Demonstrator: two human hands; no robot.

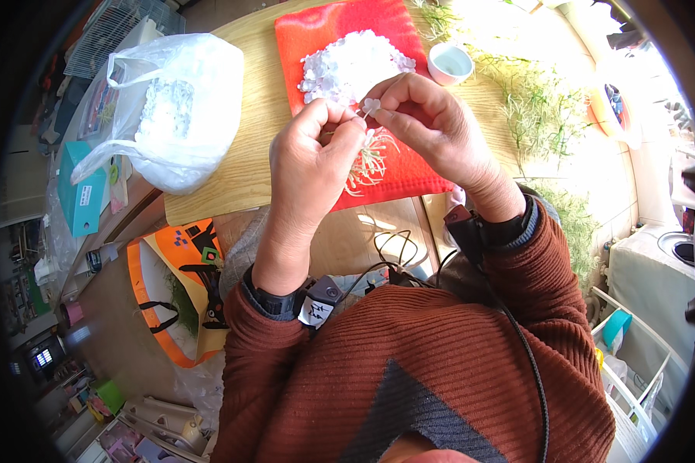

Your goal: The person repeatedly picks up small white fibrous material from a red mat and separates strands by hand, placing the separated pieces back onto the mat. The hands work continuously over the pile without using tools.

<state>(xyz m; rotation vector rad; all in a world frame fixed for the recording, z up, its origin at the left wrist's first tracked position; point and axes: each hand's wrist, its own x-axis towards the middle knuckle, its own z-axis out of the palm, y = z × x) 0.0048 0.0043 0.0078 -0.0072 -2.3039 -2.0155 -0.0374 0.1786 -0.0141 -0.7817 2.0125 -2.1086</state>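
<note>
Above a red cloth [408, 165], my left hand [318, 156] pinches a pale stem or sprig between thumb and forefinger. My right hand [425, 118] meets it, thumb and forefinger at a small white artificial flower [372, 106]. Pale green branching stems [369, 162] hang below my fingertips, over the cloth; which fingers bear them is partly hidden. Just beyond both hands, a heap of loose white petals or small flowers [353, 61] lies on the cloth. A small white cup [450, 63] stands to the right of the heap.
A white plastic bag [208, 110] with white pieces inside rests on the left of the wooden table [255, 63]. Green artificial sprigs [533, 104] spread at the right. An orange bag [136, 289] stands below on the left. Cables [405, 260] run from the wrist devices near my lap.
</note>
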